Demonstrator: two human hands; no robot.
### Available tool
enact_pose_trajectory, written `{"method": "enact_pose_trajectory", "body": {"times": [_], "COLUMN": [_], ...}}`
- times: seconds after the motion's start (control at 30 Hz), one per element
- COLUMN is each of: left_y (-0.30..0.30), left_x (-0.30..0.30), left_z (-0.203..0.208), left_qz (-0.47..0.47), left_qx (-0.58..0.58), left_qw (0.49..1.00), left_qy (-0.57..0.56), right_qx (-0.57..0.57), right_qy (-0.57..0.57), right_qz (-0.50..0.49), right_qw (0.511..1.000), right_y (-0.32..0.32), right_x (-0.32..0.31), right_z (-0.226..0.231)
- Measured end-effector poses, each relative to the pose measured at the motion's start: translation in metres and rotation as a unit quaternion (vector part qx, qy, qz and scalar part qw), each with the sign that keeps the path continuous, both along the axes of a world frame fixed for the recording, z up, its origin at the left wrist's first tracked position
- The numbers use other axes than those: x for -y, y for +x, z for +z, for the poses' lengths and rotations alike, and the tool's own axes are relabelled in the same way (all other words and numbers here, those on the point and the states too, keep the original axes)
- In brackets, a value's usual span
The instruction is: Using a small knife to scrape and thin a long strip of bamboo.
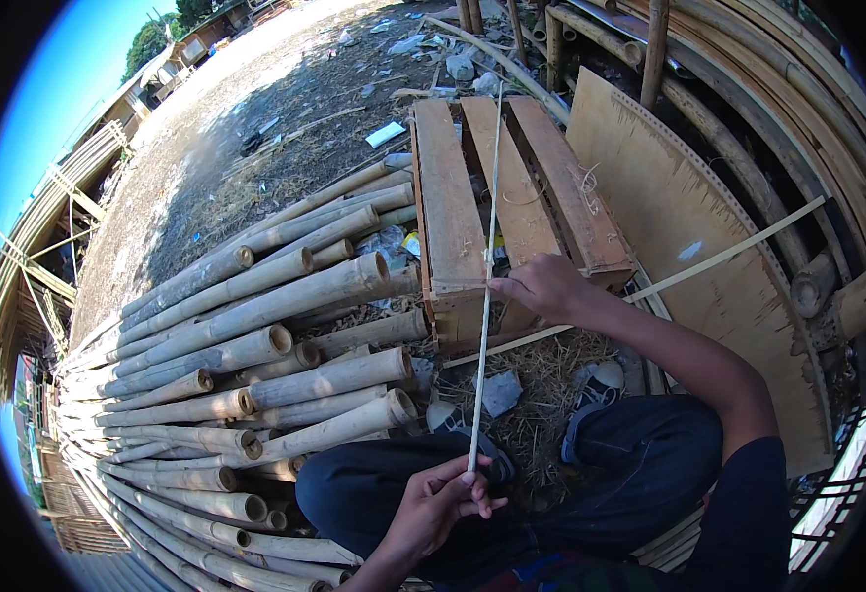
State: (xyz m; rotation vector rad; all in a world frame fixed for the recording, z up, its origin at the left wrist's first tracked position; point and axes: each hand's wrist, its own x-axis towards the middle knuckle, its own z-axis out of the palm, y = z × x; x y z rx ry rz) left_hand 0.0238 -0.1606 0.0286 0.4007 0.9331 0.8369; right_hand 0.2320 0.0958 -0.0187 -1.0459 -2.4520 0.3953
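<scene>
Holding the pale strip (479, 395) low, the left hand (436, 505) curls.

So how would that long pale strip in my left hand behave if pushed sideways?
The strip is probably springy: it looks very thin for its length, yet runs nearly straight. It's likely light, as your left hand holds only its near end. Its far end could swing, reaching well past your right hand.

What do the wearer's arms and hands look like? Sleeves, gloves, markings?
Left hand and right hand: ungloved, no watch or band visible on either wrist. Right sleeve: dark navy, ends near the elbow, no markings visible. Left sleeve out of view.
</scene>
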Motion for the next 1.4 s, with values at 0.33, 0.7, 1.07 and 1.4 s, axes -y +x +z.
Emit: {"method": "enact_pose_trajectory", "body": {"times": [0.33,0.7,1.07,1.4], "left_y": [-0.005,0.002,0.001,0.007], "left_x": [-0.013,-0.014,-0.014,-0.008], "left_z": [-0.001,-0.008,-0.004,-0.003], "left_qz": [-0.005,-0.006,-0.001,-0.033], "left_qx": [-0.025,-0.039,-0.015,0.028], "left_qw": [0.999,0.999,0.999,0.999], "left_qy": [0.038,0.038,0.030,0.019], "right_qx": [0.064,0.017,0.012,0.030], "right_qy": [-0.024,-0.056,-0.148,-0.049], "right_qz": [0.142,0.132,0.044,-0.069], "right_qw": [0.988,0.989,0.988,0.996], "right_y": [-0.010,-0.017,-0.010,0.034], "right_x": [0.053,0.060,0.049,-0.016], "right_z": [0.015,0.008,0.029,0.008]}}
